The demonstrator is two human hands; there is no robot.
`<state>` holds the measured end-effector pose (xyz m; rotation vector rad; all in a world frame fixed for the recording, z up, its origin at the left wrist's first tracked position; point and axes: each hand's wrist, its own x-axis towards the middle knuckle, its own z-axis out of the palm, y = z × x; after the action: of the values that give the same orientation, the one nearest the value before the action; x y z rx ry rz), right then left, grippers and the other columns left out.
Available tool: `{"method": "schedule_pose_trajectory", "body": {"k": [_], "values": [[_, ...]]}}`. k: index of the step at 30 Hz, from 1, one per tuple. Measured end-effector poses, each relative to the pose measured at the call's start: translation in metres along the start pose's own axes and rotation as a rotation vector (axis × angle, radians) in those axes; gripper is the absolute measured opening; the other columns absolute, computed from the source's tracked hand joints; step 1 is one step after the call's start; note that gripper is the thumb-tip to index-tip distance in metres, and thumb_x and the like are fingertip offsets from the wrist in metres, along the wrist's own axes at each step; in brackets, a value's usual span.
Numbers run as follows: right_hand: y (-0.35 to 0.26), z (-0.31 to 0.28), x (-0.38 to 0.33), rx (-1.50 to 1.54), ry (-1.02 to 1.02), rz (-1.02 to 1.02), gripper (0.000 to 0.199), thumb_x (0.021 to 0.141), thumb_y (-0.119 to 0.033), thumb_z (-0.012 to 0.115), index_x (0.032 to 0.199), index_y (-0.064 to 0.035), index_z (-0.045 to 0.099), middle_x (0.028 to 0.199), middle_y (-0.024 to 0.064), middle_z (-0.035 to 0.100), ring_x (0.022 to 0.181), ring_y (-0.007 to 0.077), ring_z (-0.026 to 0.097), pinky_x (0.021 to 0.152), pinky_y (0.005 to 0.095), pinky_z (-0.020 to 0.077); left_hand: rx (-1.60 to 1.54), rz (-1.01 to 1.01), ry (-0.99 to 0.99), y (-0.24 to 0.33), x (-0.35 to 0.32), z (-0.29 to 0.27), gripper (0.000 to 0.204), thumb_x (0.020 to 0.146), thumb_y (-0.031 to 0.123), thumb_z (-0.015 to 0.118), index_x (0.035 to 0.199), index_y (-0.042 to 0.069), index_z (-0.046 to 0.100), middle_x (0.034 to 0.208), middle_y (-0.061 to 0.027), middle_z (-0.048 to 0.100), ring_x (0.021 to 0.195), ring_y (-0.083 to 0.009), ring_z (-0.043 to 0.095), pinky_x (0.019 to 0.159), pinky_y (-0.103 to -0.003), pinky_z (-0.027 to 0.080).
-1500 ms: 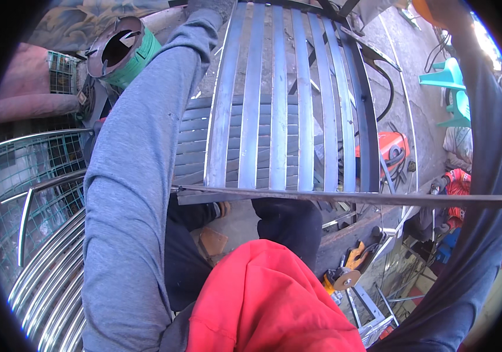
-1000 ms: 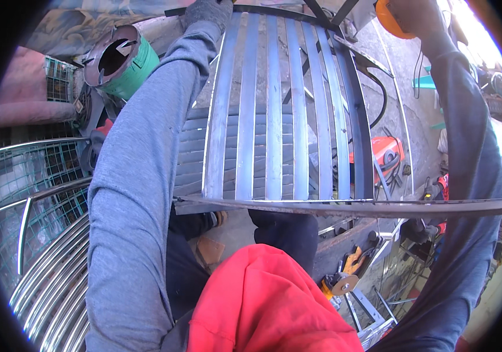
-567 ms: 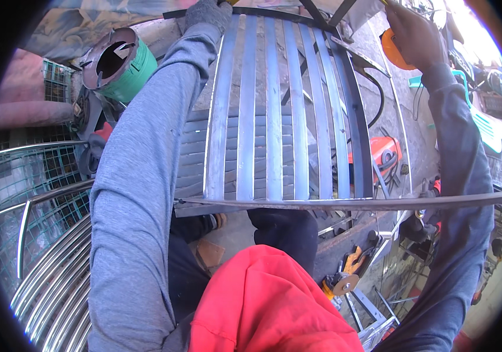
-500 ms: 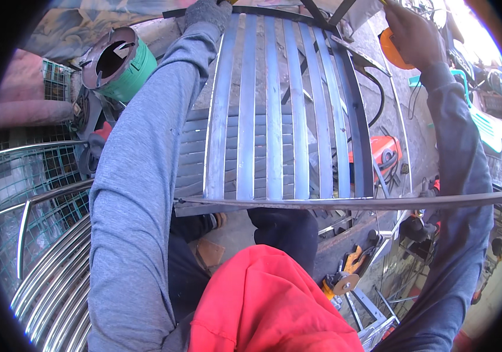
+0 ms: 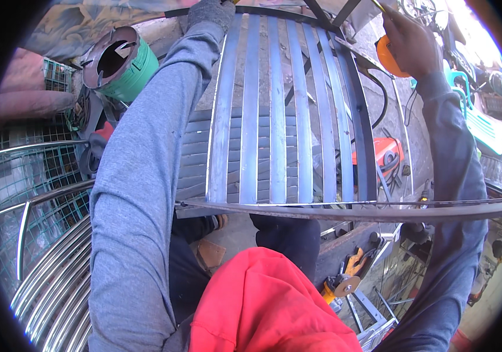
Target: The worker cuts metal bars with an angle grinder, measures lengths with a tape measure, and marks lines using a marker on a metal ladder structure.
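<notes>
A metal frame [image 5: 364, 135] with several flat parallel slats [image 5: 277, 117] lies in front of me. At its far left corner, my left hand [image 5: 211, 14], in a grey knitted glove, is closed at the dark far bar [image 5: 268, 11], with a bit of yellow tape at its fingers. My bare right hand [image 5: 414, 44] is beyond the frame's right side, wrapped round an orange tape measure [image 5: 387, 56]. A yellow strip shows at its fingertips; the stretch between my hands runs out of view at the top. A long dark bar [image 5: 345, 212] crosses the near end, passing over my right forearm.
A green bucket-like drum [image 5: 130, 73] stands at the far left, above curved shiny tubes [image 5: 57, 293] and wire mesh [image 5: 28, 205]. An orange-red machine with cables [image 5: 380, 155] sits right of the frame. An angle grinder [image 5: 342, 286] lies low right, near a green plastic chair [image 5: 480, 126] farther back.
My right hand and the tape measure have shifted slightly left and down in view. The frame and near bar appear a little lower; my left hand is almost still.
</notes>
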<state>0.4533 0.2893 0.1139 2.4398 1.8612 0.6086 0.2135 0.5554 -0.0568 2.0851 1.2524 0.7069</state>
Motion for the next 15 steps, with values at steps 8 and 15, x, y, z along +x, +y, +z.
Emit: {"method": "schedule_pose_trajectory", "body": {"k": [8,15], "values": [[-0.007,-0.002,-0.023,0.027,-0.052,0.041,0.037,0.102,-0.03,0.054,0.136,-0.021,0.064,0.107,0.0164,0.073,0.096,0.0402,0.069,0.083,0.0486,0.0543,0.022,-0.012,0.009,-0.002,0.0,-0.001,0.026,0.092,0.026,0.063,0.112,0.01,0.064,0.105,-0.0219,0.073,0.103,-0.0401,0.07,0.092,-0.047,0.055],[-0.008,-0.005,-0.036,0.096,-0.072,0.079,0.036,0.102,-0.034,0.055,0.134,-0.0213,0.065,0.107,0.0154,0.073,0.094,0.0402,0.07,0.081,0.0474,0.0547,0.013,0.014,0.016,-0.002,0.0,0.0,0.025,0.092,0.026,0.063,0.111,0.009,0.064,0.103,-0.0215,0.073,0.102,-0.0397,0.07,0.091,-0.047,0.054]]}}
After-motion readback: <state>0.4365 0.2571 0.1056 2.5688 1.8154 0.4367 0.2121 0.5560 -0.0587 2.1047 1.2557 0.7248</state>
